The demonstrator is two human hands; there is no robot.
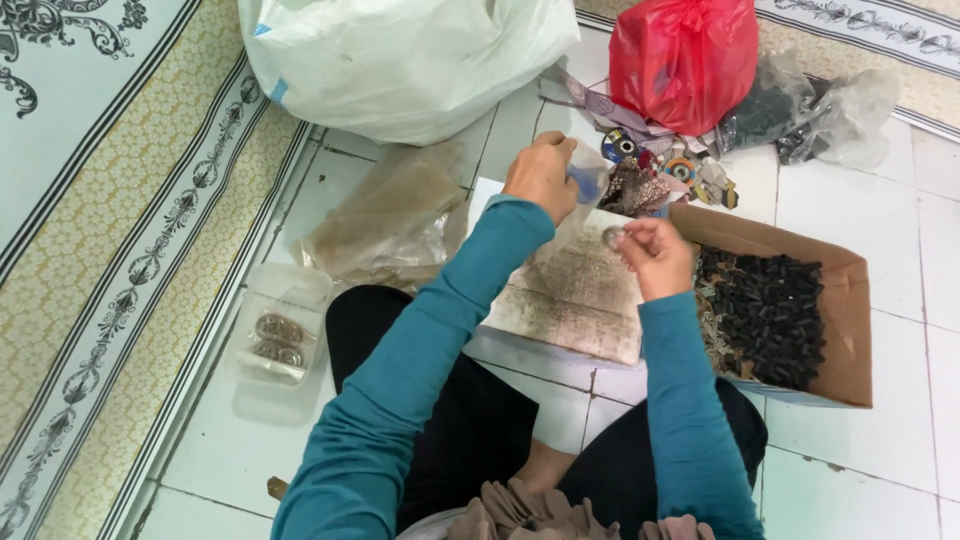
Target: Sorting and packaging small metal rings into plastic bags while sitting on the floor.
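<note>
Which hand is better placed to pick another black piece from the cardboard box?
Probably the right hand: it hovers beside the cardboard box of black pieces. The left hand holds a clear bag farther away.

Floor tiles point(860, 480) white ceramic, smooth, slight sheen; white bag point(400, 60) and red bag point(685, 55) thin glossy plastic, crinkled. Box point(850, 330) matt brown cardboard, its flap point(575, 290) stained and rough, small pouch point(585, 185) in left hand point(542, 175) clear glossy film. Sleeves point(420, 370) matt teal knit cloth; disc point(612, 236) at right hand point(655, 255) looks dull metal.
</note>
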